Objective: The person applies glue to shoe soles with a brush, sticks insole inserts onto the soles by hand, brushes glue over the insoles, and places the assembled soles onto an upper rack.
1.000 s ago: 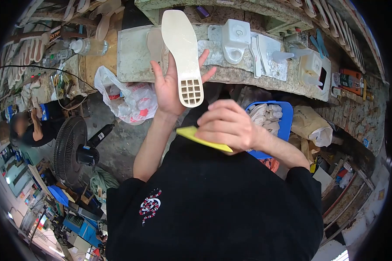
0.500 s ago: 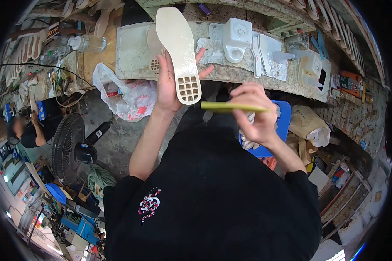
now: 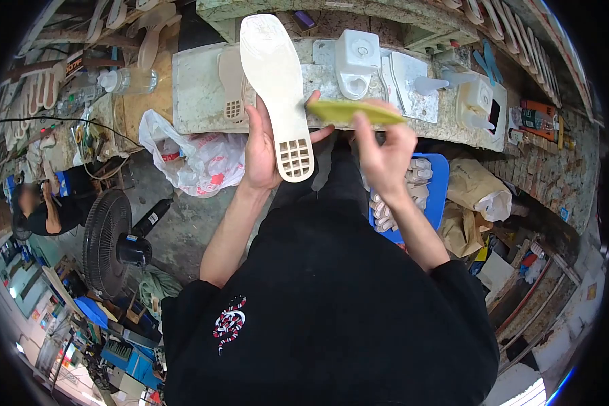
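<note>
My left hand [image 3: 262, 152] holds a cream shoe sole [image 3: 277, 88] from below, its thumb along the left edge and fingertips showing past the right edge. The sole's heel, with a grid of square holes, points toward me; its smooth surface looks shiny and wet. In my right hand [image 3: 388, 150], a flat yellow-green piece [image 3: 345, 113] is gripped between thumb and fingers. Motion blurs this piece, and its exact kind is unclear. Its left end is just right of the sole's middle; whether they touch I cannot tell. Another sole [image 3: 231, 88] lies on the bench behind.
Across the bench [image 3: 413, 128] stand a white plastic container [image 3: 357, 61], pale flat pieces [image 3: 404, 88] and a second bottle-like container [image 3: 477, 98]. Below are a blue crate [image 3: 438, 193] of parts, a plastic bag [image 3: 196, 159] and a black fan [image 3: 108, 237]. Another person [image 3: 44, 210] is at far left.
My right hand has moved up and slightly left with the yellow-green piece, bringing it beside the sole's middle. The sole's heel sits a little lower in view, still in my left hand.
</note>
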`<state>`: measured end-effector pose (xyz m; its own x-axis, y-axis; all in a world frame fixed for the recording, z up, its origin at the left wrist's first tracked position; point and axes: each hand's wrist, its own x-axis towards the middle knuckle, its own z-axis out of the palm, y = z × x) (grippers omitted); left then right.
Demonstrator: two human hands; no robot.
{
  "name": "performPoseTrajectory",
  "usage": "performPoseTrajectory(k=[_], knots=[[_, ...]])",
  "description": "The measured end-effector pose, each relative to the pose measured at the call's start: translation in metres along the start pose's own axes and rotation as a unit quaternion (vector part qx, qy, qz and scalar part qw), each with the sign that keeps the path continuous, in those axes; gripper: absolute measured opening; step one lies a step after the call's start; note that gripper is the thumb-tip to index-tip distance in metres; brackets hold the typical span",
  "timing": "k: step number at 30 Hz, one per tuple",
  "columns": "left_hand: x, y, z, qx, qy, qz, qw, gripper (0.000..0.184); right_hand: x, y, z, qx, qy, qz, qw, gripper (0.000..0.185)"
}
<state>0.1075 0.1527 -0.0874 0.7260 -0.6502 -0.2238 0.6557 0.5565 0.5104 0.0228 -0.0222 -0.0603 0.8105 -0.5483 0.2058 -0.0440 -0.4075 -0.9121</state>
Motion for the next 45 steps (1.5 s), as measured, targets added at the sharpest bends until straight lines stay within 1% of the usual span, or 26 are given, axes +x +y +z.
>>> performPoseTrajectory(k=[1, 2, 4, 5, 6, 8, 11, 12, 14, 15, 16, 18, 19, 22, 23, 25, 28, 34, 35, 36, 37, 38, 39, 40, 41, 45], knots=[[-0.001, 0.000, 0.002, -0.009, -0.003, -0.003, 1.000, 0.073, 0.009, 0.005, -0.003, -0.018, 0.045, -0.011, 0.999, 0.011], [-0.002, -0.001, 0.003, -0.031, 0.004, -0.007, 0.999, 0.073, 0.015, 0.005, -0.006, 0.026, 0.066, -0.003, 0.997, 0.011], [-0.006, 0.000, -0.003, -0.004, -0.019, -0.025, 0.999, 0.073, 0.022, -0.005, -0.007, 0.080, -0.018, -0.075, 0.994, 0.012], [-0.008, 0.000, -0.004, 0.023, -0.043, -0.044, 0.998, 0.074, 0.028, -0.012, -0.007, 0.025, -0.078, -0.138, 0.987, 0.013], [-0.009, -0.004, 0.003, 0.004, -0.016, -0.042, 0.999, 0.076, 0.030, -0.010, -0.001, -0.040, -0.063, -0.149, 0.986, 0.013], [-0.010, -0.005, 0.005, -0.028, -0.055, -0.041, 0.997, 0.075, 0.036, 0.011, 0.004, 0.027, 0.019, -0.017, 0.999, 0.013], [-0.010, -0.004, 0.003, -0.030, -0.064, -0.039, 0.997, 0.074, 0.051, 0.012, 0.001, 0.061, 0.088, 0.039, 0.993, 0.014], [-0.010, -0.004, 0.003, -0.029, -0.059, -0.038, 0.997, 0.074, 0.049, 0.011, 0.001, 0.085, 0.111, -0.002, 0.990, 0.013], [-0.010, -0.006, 0.003, -0.019, -0.050, -0.047, 0.997, 0.075, 0.045, 0.006, 0.000, 0.116, 0.014, -0.116, 0.986, 0.012], [-0.011, -0.007, 0.002, -0.022, -0.051, -0.054, 0.997, 0.075, 0.049, -0.002, -0.005, -0.031, -0.049, -0.203, 0.977, 0.013], [-0.012, -0.009, 0.000, -0.024, -0.053, -0.061, 0.996, 0.075, 0.050, 0.003, 0.005, -0.057, -0.025, -0.198, 0.978, 0.013], [-0.013, -0.014, -0.005, -0.070, -0.067, -0.070, 0.993, 0.075, 0.055, 0.032, 0.012, -0.029, 0.059, -0.053, 0.996, 0.011], [-0.013, -0.015, -0.007, -0.077, -0.070, -0.070, 0.992, 0.075, 0.068, 0.046, 0.009, -0.065, 0.077, -0.090, 0.991, 0.013], [-0.016, -0.019, -0.010, -0.058, -0.062, -0.083, 0.993, 0.073, 0.073, 0.068, -0.008, 0.023, 0.080, 0.055, 0.995, 0.024], [-0.015, -0.019, -0.012, -0.063, -0.063, -0.085, 0.992, 0.074, 0.071, 0.080, -0.014, 0.018, 0.082, 0.056, 0.995, 0.024], [-0.015, -0.023, -0.015, -0.070, -0.037, -0.081, 0.994, 0.075, 0.068, 0.122, -0.032, -0.032, 0.067, 0.062, 0.995, 0.019], [-0.014, -0.027, -0.011, -0.094, 0.001, -0.071, 0.993, 0.074, 0.053, 0.204, -0.047, -0.146, 0.001, 0.074, 0.987, 0.023], [0.001, -0.032, -0.005, -0.224, 0.070, -0.108, 0.966, 0.071, 0.053, 0.259, -0.015, -0.252, -0.063, -0.018, 0.965, 0.016], [0.005, -0.031, 0.002, -0.293, 0.054, -0.109, 0.948, 0.074, 0.056, 0.267, -0.010, -0.259, -0.089, -0.007, 0.962, 0.020], [0.009, -0.032, 0.008, -0.367, 0.092, -0.103, 0.920, 0.074, 0.059, 0.275, -0.013, -0.258, -0.088, -0.004, 0.962, 0.020], [0.013, -0.031, 0.010, -0.437, 0.129, -0.092, 0.885, 0.075, 0.062, 0.282, -0.012, -0.314, -0.141, 0.043, 0.938, 0.023], [0.016, -0.035, 0.004, -0.435, 0.165, -0.070, 0.882, 0.073, 0.064, 0.287, -0.006, -0.365, -0.198, 0.089, 0.905, 0.026], [0.020, -0.036, 0.004, -0.450, 0.214, -0.071, 0.864, 0.068, 0.066, 0.297, -0.014, -0.332, -0.228, 0.130, 0.906, 0.037], [0.023, -0.037, 0.002, -0.463, 0.266, -0.064, 0.843, 0.064, 0.067, 0.318, -0.023, -0.317, -0.225, 0.132, 0.912, 0.044], [0.028, -0.044, -0.009, -0.441, 0.279, -0.051, 0.851, 0.054, 0.068, 0.342, -0.032, -0.301, -0.224, 0.132, 0.918, 0.052], [0.042, -0.063, -0.023, -0.375, 0.378, -0.047, 0.845, 0.054, 0.116, 0.384, -0.059, -0.359, -0.150, 0.142, 0.910, 0.060]])
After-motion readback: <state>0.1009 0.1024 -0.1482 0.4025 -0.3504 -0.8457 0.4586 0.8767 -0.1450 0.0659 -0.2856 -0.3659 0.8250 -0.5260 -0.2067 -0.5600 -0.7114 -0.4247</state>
